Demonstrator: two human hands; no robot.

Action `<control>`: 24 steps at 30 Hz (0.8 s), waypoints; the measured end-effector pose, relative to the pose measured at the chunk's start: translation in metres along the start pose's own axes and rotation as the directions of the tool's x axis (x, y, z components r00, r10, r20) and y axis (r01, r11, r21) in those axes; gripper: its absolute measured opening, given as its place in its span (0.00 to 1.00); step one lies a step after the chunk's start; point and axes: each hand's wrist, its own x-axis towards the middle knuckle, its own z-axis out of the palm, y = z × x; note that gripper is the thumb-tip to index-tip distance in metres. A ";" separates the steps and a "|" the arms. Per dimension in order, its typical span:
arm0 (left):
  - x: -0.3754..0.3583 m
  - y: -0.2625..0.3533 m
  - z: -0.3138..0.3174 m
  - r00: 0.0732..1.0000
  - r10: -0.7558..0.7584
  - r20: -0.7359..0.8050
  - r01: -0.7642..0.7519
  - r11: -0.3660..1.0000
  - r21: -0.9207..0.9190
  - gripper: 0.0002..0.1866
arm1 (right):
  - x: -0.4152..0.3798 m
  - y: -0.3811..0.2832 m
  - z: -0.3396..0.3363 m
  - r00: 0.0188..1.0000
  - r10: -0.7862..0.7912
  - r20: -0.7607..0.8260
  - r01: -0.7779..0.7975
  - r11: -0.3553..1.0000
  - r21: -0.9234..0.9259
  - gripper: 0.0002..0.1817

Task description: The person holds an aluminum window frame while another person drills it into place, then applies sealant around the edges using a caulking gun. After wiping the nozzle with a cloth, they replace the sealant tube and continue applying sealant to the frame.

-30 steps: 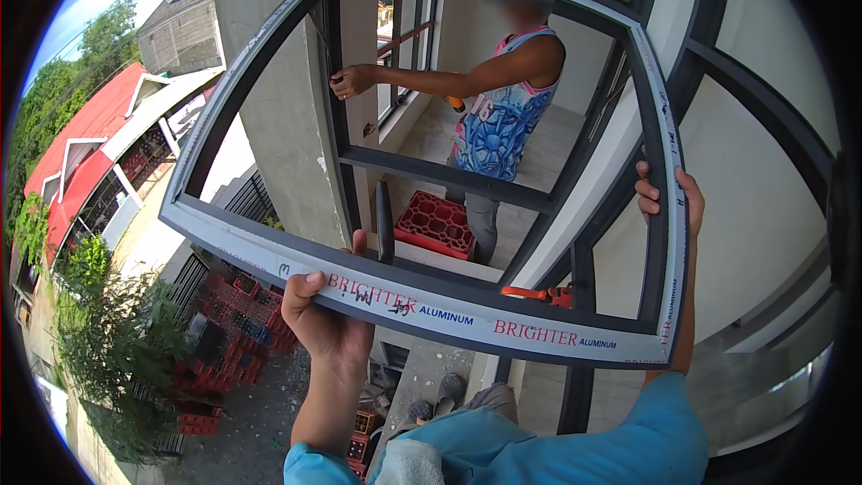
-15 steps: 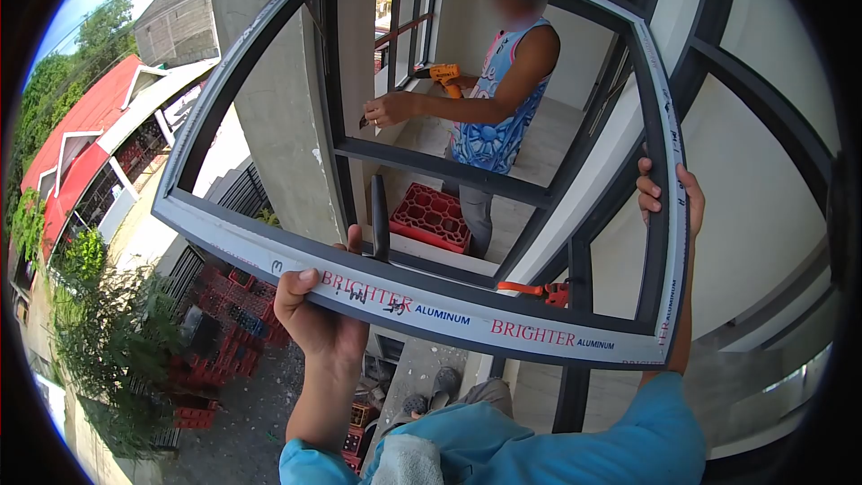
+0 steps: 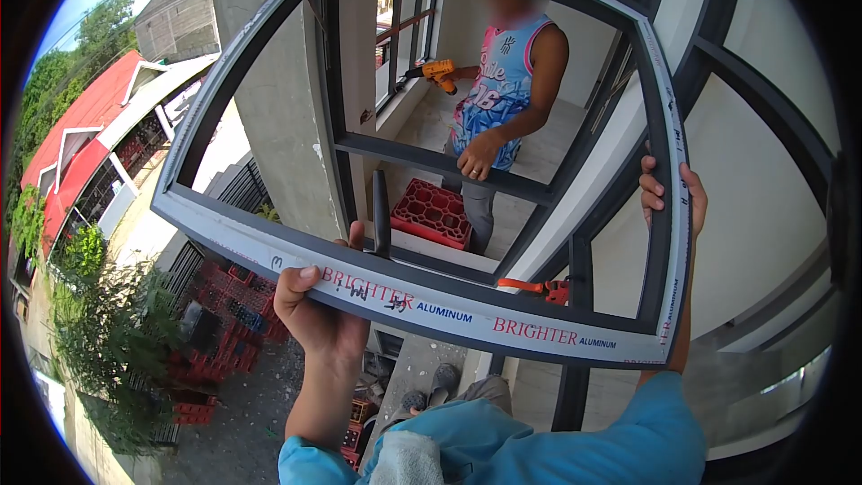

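Note:
A dark aluminum window frame (image 3: 431, 304), its outer face covered in printed white film, is held up before me. My left hand (image 3: 325, 314) grips its bottom bar left of centre, thumb on the film and fingertips showing behind. My right hand (image 3: 673, 193) is wrapped round the right side bar. Through the frame a person (image 3: 516, 81) in a blue and pink sleeveless shirt stands inside the room, an orange drill (image 3: 440, 74) in one hand. The person's other hand (image 3: 480, 154) is at the crossbar of the fixed dark window frame (image 3: 440, 164) in the wall.
Red crates (image 3: 220, 314) stand on the ground far below at the left. Another red crate (image 3: 431, 213) is on the floor inside. A red and orange tool (image 3: 539, 287) lies by the sill. A concrete column (image 3: 278, 117) rises at the left. My feet are on a narrow ledge (image 3: 409, 377).
The other person has turned and straightened, and their free hand has moved from beside the column down to the crossbar. Their drill has shifted slightly. My hands and the held frame are almost unmoved.

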 end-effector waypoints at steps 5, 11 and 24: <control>-0.002 0.001 -0.003 1.000 -0.015 -0.007 0.015 1.000 0.014 0.17 | 0.000 0.001 -0.002 0.999 0.022 0.028 -0.022 1.000 0.003 0.32; -0.001 0.001 -0.012 1.000 -0.021 0.000 0.021 0.998 0.054 0.19 | 0.001 0.006 -0.008 1.000 0.020 0.007 -0.020 0.999 0.028 0.36; -0.001 -0.002 0.003 0.985 0.008 -0.174 0.016 0.990 0.137 0.13 | 0.001 0.005 -0.005 0.997 0.064 0.047 -0.065 0.998 0.021 0.32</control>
